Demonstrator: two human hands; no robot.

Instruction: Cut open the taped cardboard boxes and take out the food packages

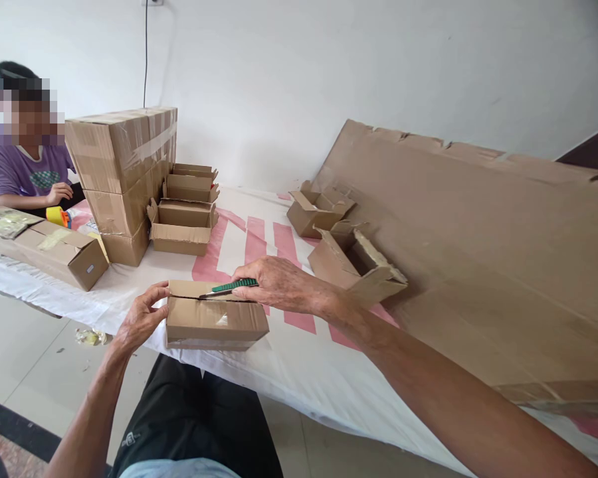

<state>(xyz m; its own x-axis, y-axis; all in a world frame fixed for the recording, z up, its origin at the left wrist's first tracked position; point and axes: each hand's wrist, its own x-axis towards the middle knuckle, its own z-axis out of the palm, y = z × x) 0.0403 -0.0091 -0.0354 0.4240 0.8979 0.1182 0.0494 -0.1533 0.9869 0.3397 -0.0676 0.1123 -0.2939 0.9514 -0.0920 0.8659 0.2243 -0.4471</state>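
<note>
Head view, landmark: a small sealed carton (214,323) sits at the near edge of the counter (299,372), straight in front of me.
Right hand: my right hand (279,285) rests over the carton's far top edge, grip clamped on a green-handled cutter (229,288) whose tip lies along the top seam.
Left hand: my left hand (142,318) steadies the carton's left end, fingers curled against it, thumb at the top corner.
Handling, as I judge it: the carton looks light and stiff enough to hold by its ends, but the walls would dent under a hard squeeze; the taped top is slick, so I brace the sides and keep fingers off the seam.
Beyond the carton: open empty cartons (182,229) are lined up left of it, beside a tall taped stack (122,172).
Right of the carton: two opened boxes (353,262) and a big flat cardboard sheet (478,252).
Far left: another person (22,166) sits at the counter.
</note>
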